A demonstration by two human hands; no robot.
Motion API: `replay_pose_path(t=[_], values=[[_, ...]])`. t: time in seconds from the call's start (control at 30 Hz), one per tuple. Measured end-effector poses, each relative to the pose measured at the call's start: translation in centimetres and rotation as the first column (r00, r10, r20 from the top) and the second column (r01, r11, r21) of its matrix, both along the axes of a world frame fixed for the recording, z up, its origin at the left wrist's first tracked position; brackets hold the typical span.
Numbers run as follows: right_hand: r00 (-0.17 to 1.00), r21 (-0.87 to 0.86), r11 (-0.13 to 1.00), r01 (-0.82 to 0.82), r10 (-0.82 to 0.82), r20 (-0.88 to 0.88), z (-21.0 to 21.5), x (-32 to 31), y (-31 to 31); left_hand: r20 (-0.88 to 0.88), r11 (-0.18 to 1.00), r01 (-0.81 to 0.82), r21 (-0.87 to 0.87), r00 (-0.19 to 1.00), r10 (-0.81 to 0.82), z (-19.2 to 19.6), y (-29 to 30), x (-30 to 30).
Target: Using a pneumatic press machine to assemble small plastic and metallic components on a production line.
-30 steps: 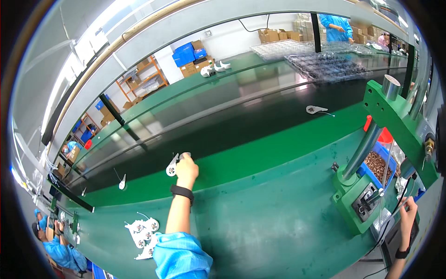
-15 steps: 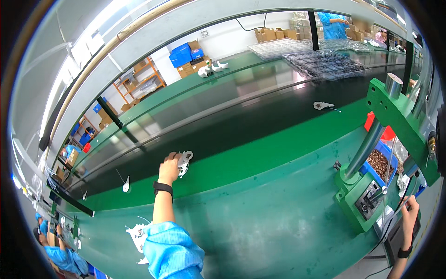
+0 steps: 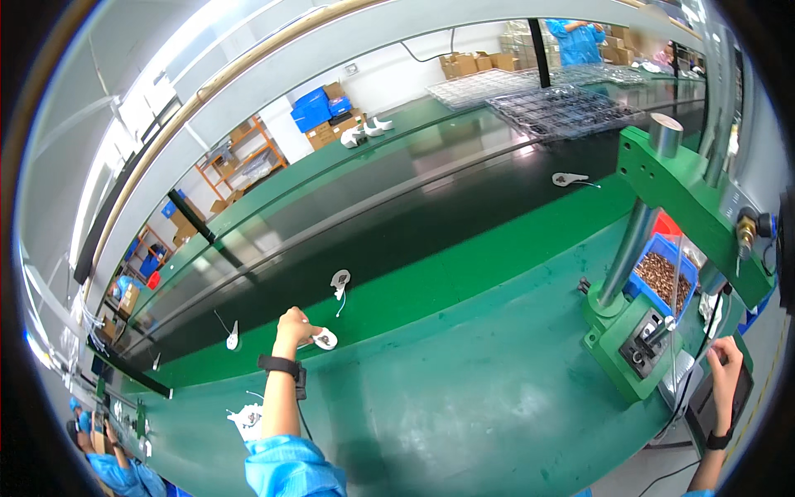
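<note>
My left hand reaches over the green bench edge, its fingers closed on a white rounded plastic part. Just beyond it, on the dark belt's near edge, lies a similar white part with a thin pale wire trailing from it. Beside my left forearm rest several more white parts, partly hidden by the arm. At the right, beside the green press, my right hand has its fingers curled together; what they hold, if anything, cannot be made out.
A blue bin of small copper-coloured pieces stands behind the press, near a red bin. Further white parts lie along the belt, one at the far right and one at the left. Clear trays sit across the belt.
My left hand has drawn toward me from the belt with one white part, leaving another white part behind there. My right hand stays beside the press. The whole view has shifted slightly.
</note>
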State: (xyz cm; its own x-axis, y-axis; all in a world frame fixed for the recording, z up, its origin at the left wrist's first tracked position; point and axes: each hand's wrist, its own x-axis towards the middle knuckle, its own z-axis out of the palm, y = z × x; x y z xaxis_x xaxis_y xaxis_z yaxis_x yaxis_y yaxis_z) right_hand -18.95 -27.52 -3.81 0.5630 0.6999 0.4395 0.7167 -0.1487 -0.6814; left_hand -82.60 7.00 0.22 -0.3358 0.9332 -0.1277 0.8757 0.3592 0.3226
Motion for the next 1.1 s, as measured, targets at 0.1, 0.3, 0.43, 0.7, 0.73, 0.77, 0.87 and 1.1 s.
replay_pose_path(t=[0.1, 0.3, 0.43, 0.7, 0.73, 0.77, 0.87, 1.1], values=[[0.997, -0.011, 0.999, 0.036, -0.037, -0.068, 0.7, -0.6, -0.8, 0.086, 0.970, 0.215, 0.117, 0.971, -0.225, 2.2, -1.6, 4.0], [0.998, 0.077, 0.996, -0.046, 0.043, 0.034, 2.2, -1.8, 0.5, 0.609, 0.712, 0.588, 0.383, 0.419, -0.673, 5.9, -7.5, 20.6], [0.997, 0.072, 0.994, -0.077, 0.075, 0.032, 3.1, -2.0, -0.1, 0.779, 0.648, 0.616, 0.449, 0.086, -0.621, 6.3, -13.7, 33.0], [0.999, 0.056, 0.998, -0.038, 0.039, -0.022, 2.2, -1.0, -2.7, 0.739, 0.535, 0.638, 0.554, -0.081, -0.669, 3.2, -17.9, 42.1], [0.999, 0.072, 0.997, -0.007, 0.010, -0.046, 2.1, -0.7, -2.9, 0.691, 0.497, 0.650, 0.575, -0.061, -0.720, 2.9, -17.7, 42.2], [0.997, 0.087, 0.996, 0.022, -0.016, -0.071, 2.1, -0.5, -3.0, 0.638, 0.457, 0.663, 0.593, -0.040, -0.769, 2.7, -17.7, 42.3], [0.997, 0.115, 0.993, 0.006, 0.003, -0.073, 2.1, -0.7, -2.1, 0.608, 0.442, 0.684, 0.580, -0.002, -0.794, 2.4, -17.7, 42.3], [0.985, 0.240, 0.971, -0.025, 0.065, -0.160, 2.3, -2.3, 0.5, 0.652, 0.504, 0.658, 0.559, 0.027, -0.758, 2.4, -18.8, 42.8]])
